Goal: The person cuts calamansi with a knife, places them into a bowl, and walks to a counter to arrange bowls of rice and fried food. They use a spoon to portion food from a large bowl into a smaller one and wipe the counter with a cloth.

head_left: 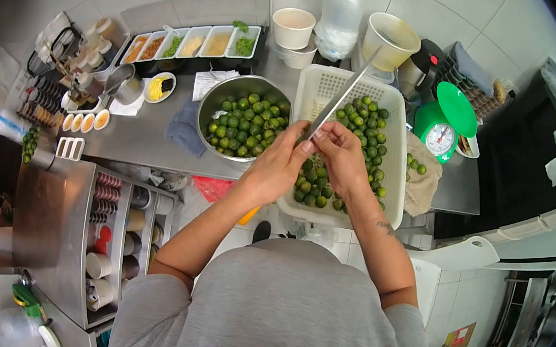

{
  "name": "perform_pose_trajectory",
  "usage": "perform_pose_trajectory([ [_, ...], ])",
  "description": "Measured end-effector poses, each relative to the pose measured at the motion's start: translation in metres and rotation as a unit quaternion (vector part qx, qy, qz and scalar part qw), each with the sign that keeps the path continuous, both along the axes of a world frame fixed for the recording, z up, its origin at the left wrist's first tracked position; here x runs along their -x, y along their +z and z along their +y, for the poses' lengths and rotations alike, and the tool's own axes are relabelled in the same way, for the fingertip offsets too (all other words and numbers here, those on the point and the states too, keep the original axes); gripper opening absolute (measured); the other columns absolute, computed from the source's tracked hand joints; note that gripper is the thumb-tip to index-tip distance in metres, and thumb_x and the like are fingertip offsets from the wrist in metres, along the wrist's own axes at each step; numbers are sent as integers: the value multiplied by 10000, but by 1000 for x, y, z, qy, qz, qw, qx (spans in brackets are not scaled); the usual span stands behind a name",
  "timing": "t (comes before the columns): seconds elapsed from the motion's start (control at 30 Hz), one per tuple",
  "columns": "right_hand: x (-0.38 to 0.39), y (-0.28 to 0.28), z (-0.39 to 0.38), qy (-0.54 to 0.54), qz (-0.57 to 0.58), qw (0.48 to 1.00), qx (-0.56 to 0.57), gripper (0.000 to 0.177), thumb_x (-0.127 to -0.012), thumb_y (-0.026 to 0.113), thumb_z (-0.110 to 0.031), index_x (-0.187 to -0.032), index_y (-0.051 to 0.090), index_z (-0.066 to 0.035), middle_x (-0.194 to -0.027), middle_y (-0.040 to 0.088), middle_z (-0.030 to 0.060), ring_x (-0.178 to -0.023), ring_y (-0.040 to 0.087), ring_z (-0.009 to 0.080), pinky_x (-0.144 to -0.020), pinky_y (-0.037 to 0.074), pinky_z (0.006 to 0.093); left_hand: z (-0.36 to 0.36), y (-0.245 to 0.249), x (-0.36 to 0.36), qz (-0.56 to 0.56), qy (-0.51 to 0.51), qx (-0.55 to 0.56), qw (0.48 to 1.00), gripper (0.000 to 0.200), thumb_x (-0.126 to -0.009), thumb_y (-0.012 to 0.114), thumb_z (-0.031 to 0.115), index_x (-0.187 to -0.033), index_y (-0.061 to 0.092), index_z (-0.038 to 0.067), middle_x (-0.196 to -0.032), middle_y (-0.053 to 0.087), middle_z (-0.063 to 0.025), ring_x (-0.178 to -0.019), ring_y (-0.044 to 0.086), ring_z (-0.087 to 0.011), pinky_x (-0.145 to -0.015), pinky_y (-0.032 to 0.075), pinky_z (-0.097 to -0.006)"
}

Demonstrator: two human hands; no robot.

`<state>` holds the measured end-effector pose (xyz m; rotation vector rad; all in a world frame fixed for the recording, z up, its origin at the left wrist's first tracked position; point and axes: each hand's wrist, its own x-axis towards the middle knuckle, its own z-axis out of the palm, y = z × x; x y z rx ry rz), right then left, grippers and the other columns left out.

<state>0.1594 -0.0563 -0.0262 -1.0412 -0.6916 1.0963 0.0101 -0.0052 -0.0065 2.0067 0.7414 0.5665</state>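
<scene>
My left hand [284,157] is closed around the handle end of a long knife [342,94], whose blade points up and away to the right. My right hand [342,155] is closed beside it, fingertips pinched near the blade's base; whatever they hold is too small to make out. Both hands are over the left part of a white plastic basket [396,196] with small green limes [369,124]. Left of the basket, a round steel bowl [210,105] holds many more limes [246,124].
A green scale [438,128] and a beige cloth [422,185] lie right of the basket. Behind are tubs [293,28] and a row of topping trays [193,43]. A blue cloth [187,126] and small sauce cups [88,122] are on the left.
</scene>
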Motion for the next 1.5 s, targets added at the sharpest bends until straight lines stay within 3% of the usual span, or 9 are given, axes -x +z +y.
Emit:
perform_pose_trajectory([
  [0.17,-11,12,14,100,34,994,36,208,-916,572,-122,-1045,577,41,-849,626,54,-805,611,143,-724,487,261,11,10,6,-15,38,40,998,439,-981,372,360,-1261,372,21,-1172,537,-255,-1074,545,-390,-918,406,-415],
  [0.23,-27,-5,14,119,-209,968,66,197,-864,609,-122,-1016,584,1,-932,634,92,-839,623,202,-751,497,292,16,7,16,-3,78,25,997,443,-979,381,363,-1254,387,15,-1153,539,-267,-1053,553,-383,-899,412,-415],
  [0.33,-41,-48,13,182,-540,820,59,233,-741,669,-66,-958,588,-41,-984,615,140,-829,617,286,-767,498,327,32,4,31,-3,122,55,991,512,-977,363,388,-1307,383,-3,-1234,497,-277,-1139,511,-369,-960,380,-397],
  [0.43,-39,-84,13,179,-681,709,-44,155,-740,661,-38,-880,598,-23,-881,626,143,-797,615,291,-746,496,340,53,-27,43,18,169,23,985,565,-981,343,431,-1404,295,59,-1029,526,-134,-832,515,-204,-688,417,-299],
  [0.57,-41,-45,5,153,-486,854,100,281,-817,619,-48,-1097,607,-58,-964,625,117,-812,631,244,-763,505,317,40,-18,45,-30,111,93,989,626,-979,334,464,-1452,229,67,-910,475,-37,-602,444,-96,-499,385,-225],
  [0.7,-53,-20,-7,90,41,990,98,320,-889,589,-66,-1186,519,30,-970,605,95,-903,640,193,-765,530,278,6,3,26,-98,-21,243,965,683,-968,347,505,-1449,206,41,-913,452,-27,-589,434,-78,-460,370,-203],
  [1.13,-43,-18,-40,14,101,995,12,268,-885,592,-52,-1143,563,16,-967,647,69,-864,619,145,-759,499,253,0,-14,-13,-17,-101,291,951,561,-976,360,479,-1326,436,48,-929,475,-41,-609,446,-70,-488,377,-214],
  [1.33,-49,-31,-38,-78,138,987,-35,147,-857,613,-6,-994,561,-16,-892,638,65,-817,611,151,-765,502,277,-22,-9,-8,63,-107,34,992,551,-988,345,382,-1362,338,-23,-1118,502,-257,-1051,512,-425,-887,414,-430],
  [1.5,-46,-30,-35,-110,82,989,-52,123,-842,615,30,-917,544,-35,-856,628,53,-777,602,139,-764,500,281,-34,-1,-5,83,-80,22,993,537,-990,334,361,-1390,289,5,-1155,480,-263,-1039,526,-430,-891,420,-458],
])
